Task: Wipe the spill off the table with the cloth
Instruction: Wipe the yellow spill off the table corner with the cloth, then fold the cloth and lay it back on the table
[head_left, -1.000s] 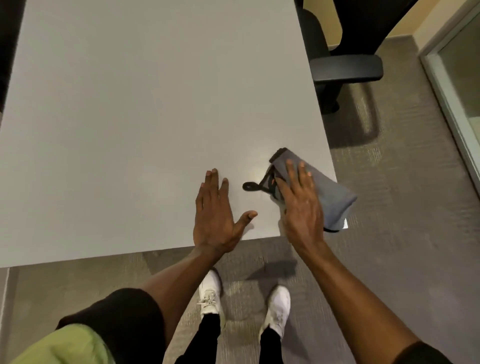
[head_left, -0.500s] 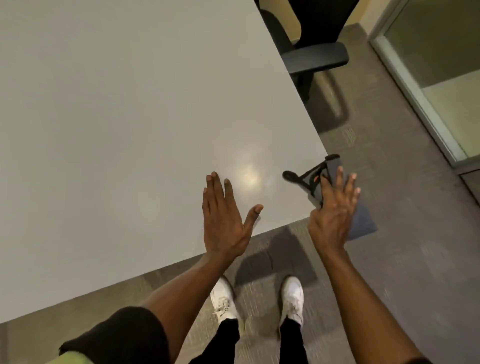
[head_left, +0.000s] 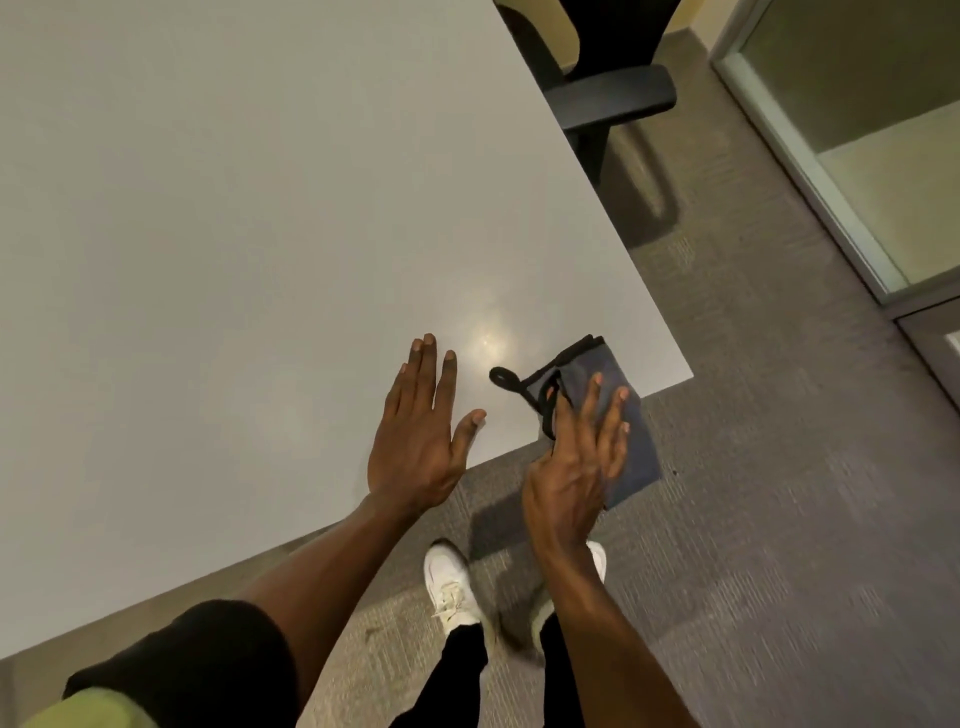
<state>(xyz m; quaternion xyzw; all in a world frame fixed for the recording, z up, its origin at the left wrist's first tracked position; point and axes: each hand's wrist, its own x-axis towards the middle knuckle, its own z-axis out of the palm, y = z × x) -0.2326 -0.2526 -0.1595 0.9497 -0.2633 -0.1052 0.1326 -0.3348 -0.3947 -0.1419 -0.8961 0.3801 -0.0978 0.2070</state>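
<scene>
The right hand (head_left: 579, 467) lay flat, fingers spread, pressing the grey cloth (head_left: 618, 415), which had slid back onto the surface (head_left: 260, 208) corner, half overhanging. The left hand (head_left: 421, 431) stayed open, palm down near the edge. A black chair (head_left: 608, 93) stood beyond; no spill was discernible.

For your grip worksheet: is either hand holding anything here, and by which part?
Neither hand grips anything. The right hand lies flat with open fingers on the grey cloth, over its near part at the table edge. The left hand is empty.
</scene>
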